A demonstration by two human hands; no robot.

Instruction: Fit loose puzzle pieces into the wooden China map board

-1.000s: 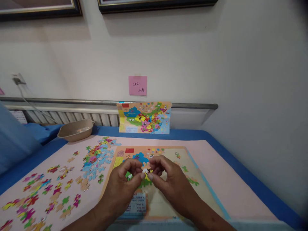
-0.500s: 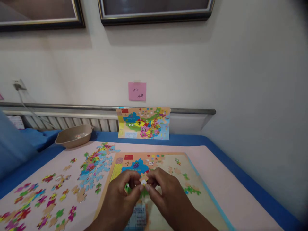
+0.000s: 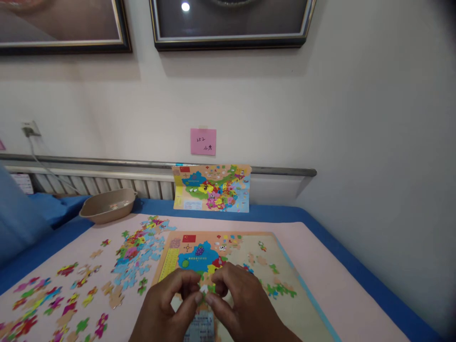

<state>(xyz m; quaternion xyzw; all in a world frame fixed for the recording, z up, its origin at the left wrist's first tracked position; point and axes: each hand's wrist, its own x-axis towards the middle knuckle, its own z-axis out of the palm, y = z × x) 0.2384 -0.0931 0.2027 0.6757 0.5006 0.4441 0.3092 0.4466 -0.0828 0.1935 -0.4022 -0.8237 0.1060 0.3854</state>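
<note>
My left hand (image 3: 166, 306) and my right hand (image 3: 245, 304) meet over the puzzle board, fingers closed in a pinch. Between their fingertips is a small jigsaw piece (image 3: 204, 288) with white and green on it, partly covered by the fingers. Beneath lies the puzzle board (image 3: 302, 308), its upper left filled in as a colourful map with a blue region (image 3: 201, 251) and a red flag (image 3: 189, 238). On the board's right part, loose green pieces (image 3: 281, 289) and orange ones rest on the pale backing.
Many loose pieces (image 3: 131, 251) spread over the pink sheet left of the board. A beige basin (image 3: 109, 205) stands at the back left. A printed map (image 3: 212, 187) leans against the wall rail (image 3: 285, 171). Blue cloth, perhaps another person's clothing (image 3: 17, 213), shows at far left.
Both hands have moved slightly down and left over the board, still pinching the piece. The view has tilted up a little.
</note>
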